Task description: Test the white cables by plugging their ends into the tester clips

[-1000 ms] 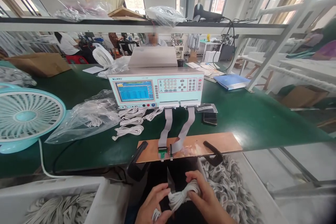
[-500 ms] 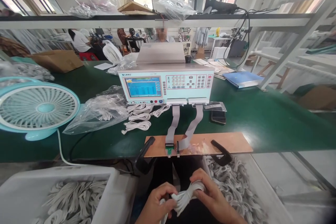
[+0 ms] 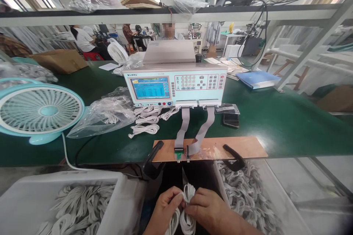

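Just past the table's front edge, over my lap, both hands are closed on a coiled white cable (image 3: 189, 192). My left hand (image 3: 164, 205) pinches it from the left with thumb and forefinger. From the right, the fingers of my right hand (image 3: 208, 207) press on its middle, and its loops stick out above and below them. More white cable loops (image 3: 173, 223) hang below my left palm; whether they belong to the same coil I cannot tell. Ahead, two small connectors (image 3: 178, 157) on grey ribbon cables (image 3: 182, 132) sit on a wooden board (image 3: 248, 147).
Black clamps (image 3: 153, 159) grip the board. Behind it stands a tester (image 3: 198, 95) with a lit screen. Coiled cables (image 3: 146, 128), a plastic bag (image 3: 104, 117) and a fan (image 3: 41, 110) lie left. White bins (image 3: 121, 191) of cables flank my lap. People sit farther back.
The cable coil has turned from slanting sideways to upright between my hands. My right hand has moved left and down, close against my left. The view has shifted slightly.
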`<state>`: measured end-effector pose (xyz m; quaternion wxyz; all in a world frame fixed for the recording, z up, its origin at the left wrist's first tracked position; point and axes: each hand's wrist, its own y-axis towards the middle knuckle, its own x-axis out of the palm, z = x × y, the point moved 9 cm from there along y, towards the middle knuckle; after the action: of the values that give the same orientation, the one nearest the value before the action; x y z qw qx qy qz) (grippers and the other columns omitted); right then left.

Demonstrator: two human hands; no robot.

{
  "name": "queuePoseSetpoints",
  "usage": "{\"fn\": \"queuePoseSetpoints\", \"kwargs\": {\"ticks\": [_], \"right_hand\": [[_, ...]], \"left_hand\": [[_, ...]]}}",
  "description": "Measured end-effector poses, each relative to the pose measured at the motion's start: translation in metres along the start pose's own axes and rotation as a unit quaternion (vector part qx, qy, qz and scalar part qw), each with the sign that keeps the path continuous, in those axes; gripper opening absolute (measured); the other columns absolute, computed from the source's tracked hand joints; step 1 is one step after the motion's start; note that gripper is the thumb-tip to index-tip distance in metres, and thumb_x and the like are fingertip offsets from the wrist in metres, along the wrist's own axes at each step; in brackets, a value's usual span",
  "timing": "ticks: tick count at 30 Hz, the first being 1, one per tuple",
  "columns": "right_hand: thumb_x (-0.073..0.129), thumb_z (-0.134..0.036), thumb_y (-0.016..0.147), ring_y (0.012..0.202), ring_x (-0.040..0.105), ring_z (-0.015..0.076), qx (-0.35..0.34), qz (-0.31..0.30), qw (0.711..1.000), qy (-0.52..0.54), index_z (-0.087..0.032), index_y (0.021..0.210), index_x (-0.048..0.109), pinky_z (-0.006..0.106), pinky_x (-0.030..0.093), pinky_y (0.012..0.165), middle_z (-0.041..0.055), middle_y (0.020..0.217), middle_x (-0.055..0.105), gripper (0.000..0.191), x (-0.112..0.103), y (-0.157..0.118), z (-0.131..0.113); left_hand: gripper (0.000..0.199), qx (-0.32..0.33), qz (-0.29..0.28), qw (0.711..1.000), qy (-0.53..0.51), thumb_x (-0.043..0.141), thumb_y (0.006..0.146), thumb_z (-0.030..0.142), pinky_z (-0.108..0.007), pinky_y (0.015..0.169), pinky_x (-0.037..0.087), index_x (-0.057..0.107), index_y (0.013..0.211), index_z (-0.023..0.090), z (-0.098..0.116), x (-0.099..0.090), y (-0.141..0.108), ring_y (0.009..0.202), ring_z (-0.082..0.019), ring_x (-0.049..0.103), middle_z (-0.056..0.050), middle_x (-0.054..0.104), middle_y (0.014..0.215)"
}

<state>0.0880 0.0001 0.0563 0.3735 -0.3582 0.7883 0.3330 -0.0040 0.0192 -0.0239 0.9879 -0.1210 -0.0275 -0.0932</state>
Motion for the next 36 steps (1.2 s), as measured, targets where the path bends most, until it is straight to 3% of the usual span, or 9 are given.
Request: {"fn": "queuePoseSetpoints", "kwargs": {"ticks": [7,10,13,17,21,26,29,32,36], "right_hand": [[0.036,-0.013,0.092,0.069,0.054,0.0180,-0.064,-0.057,0.996,-0.035,-0.015,0.102,0.055,0.029,0.041,0.063,0.0053,0.082,0.064,0.021,-0.008,0.002,-0.011],[0.037,-0.011,0.088,0.067,0.051,0.0185,-0.044,-0.044,0.997,-0.035,-0.016,0.091,0.055,0.031,0.040,0.063,0.0060,0.077,0.061,0.019,-0.003,0.004,-0.002],[0.036,-0.015,0.084,0.067,0.048,0.0181,0.042,0.054,0.996,0.051,-0.018,0.079,0.050,0.031,0.040,0.065,0.0049,0.073,0.054,0.015,-0.009,0.007,0.020],[0.032,-0.026,0.091,0.068,0.045,0.0158,0.181,0.186,0.935,0.241,-0.020,0.077,0.046,0.027,0.040,0.064,0.0011,0.074,0.048,0.020,-0.007,0.008,0.061],[0.039,-0.034,0.090,0.065,0.042,0.0146,0.237,0.250,0.866,0.362,-0.021,0.075,0.049,0.024,0.038,0.060,-0.0020,0.070,0.045,0.023,0.010,0.011,0.091],[0.051,-0.036,0.084,0.061,0.042,0.0142,0.278,0.281,0.833,0.387,-0.017,0.069,0.058,0.024,0.035,0.057,-0.0022,0.063,0.048,0.025,0.017,0.012,0.110],[0.052,-0.037,0.083,0.061,0.044,0.0150,0.294,0.281,0.821,0.402,-0.015,0.072,0.063,0.024,0.035,0.057,-0.0003,0.063,0.052,0.027,0.018,0.012,0.112],[0.052,-0.039,0.083,0.063,0.046,0.0162,0.300,0.288,0.816,0.401,-0.015,0.075,0.065,0.024,0.037,0.058,0.0011,0.065,0.055,0.028,0.015,0.010,0.110],[0.053,-0.039,0.083,0.066,0.049,0.0178,0.306,0.295,0.823,0.378,-0.016,0.076,0.066,0.025,0.038,0.061,0.0023,0.068,0.058,0.027,0.011,0.008,0.108]], "left_hand": [[0.027,-0.103,-0.009,0.987,-0.120,0.058,0.074,0.042,-0.019,0.037,0.034,0.054,0.065,0.016,-0.025,0.006,0.002,0.040,-0.008,0.043,0.001,0.055,0.057],[0.028,-0.067,-0.003,0.994,-0.092,0.060,0.073,0.040,-0.018,0.042,0.036,0.054,0.064,0.015,-0.018,0.010,0.009,0.044,-0.008,0.043,0.002,0.052,0.054],[0.026,0.004,0.051,0.998,-0.032,0.059,0.074,0.037,-0.017,0.051,0.036,0.055,0.062,0.014,-0.003,0.008,0.018,0.052,-0.008,0.042,0.005,0.046,0.053],[0.019,0.059,0.106,0.993,0.007,0.055,0.078,0.035,-0.020,0.061,0.041,0.059,0.076,0.017,0.018,0.003,0.030,0.064,-0.012,0.051,0.002,0.056,0.066],[0.019,0.095,0.105,0.988,0.055,0.055,0.078,0.031,-0.024,0.075,0.043,0.060,0.092,0.019,0.030,-0.004,0.040,0.082,-0.018,0.057,-0.003,0.063,0.088],[0.009,0.107,0.137,0.983,0.058,0.057,0.076,0.026,-0.019,0.061,0.041,0.057,0.071,0.018,0.022,-0.020,0.043,0.063,-0.012,0.050,0.003,0.054,0.066],[0.013,0.068,0.109,0.992,-0.011,0.059,0.074,0.030,-0.019,0.052,0.042,0.058,0.070,0.017,0.007,-0.019,0.046,0.054,-0.010,0.049,0.003,0.053,0.061],[0.019,-0.025,0.043,0.990,-0.131,0.061,0.071,0.036,-0.017,0.035,0.037,0.059,0.075,0.018,-0.012,-0.011,0.048,0.036,-0.008,0.046,0.005,0.052,0.048],[0.030,-0.066,-0.051,0.970,-0.228,0.068,0.064,0.034,-0.014,0.030,0.033,0.062,0.088,0.017,-0.013,-0.004,0.043,0.030,-0.007,0.050,0.002,0.060,0.055]]}}
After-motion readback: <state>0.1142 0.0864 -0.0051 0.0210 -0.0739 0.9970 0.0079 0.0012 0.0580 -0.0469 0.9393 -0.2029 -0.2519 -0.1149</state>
